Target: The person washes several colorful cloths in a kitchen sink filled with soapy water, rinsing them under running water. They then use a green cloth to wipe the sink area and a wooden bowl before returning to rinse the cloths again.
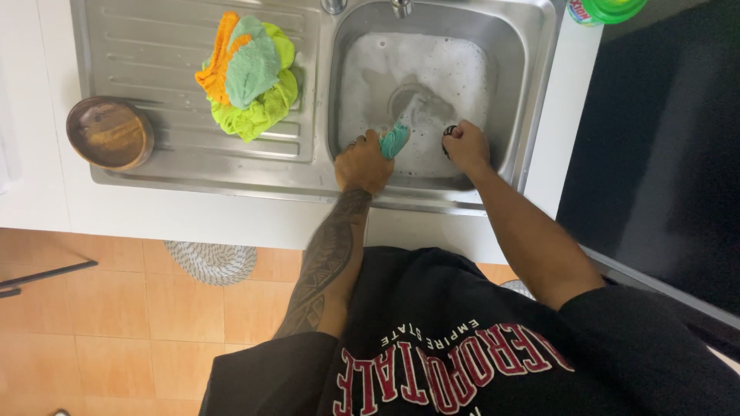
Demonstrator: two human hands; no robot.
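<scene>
Left hand [364, 163]: my fingers are clenched around a teal cloth [395, 140], gripping it at the near edge of the sink basin [509, 54], at about 7 o'clock of the drain.
Right hand [465, 145]: my fingers are curled shut on a small dark round thing [449, 132]; I cannot tell what it is. It sits at about 4 o'clock of the drain.
Teal cloth: it sticks out of my left fist toward 1 o'clock, over the foam, between my two hands.
Sink basin: steel, holding white soapy foam [432, 62] that covers nearly the whole bottom; the drain [412, 98] shows as a round hollow in the middle.
Draining board [146, 54]: at 9 o'clock of the basin, ridged steel, carrying a heap of cloths [250, 73] in orange, pale green and lime.
Wooden bowl [109, 132]: at 8 o'clock of the cloth heap, on the board's left edge, upright, with only a yellowish smear inside.
Green-lidded container [609, 9]: at 2 o'clock of the basin, on the white counter [563, 139], mostly cut off by the frame.
</scene>
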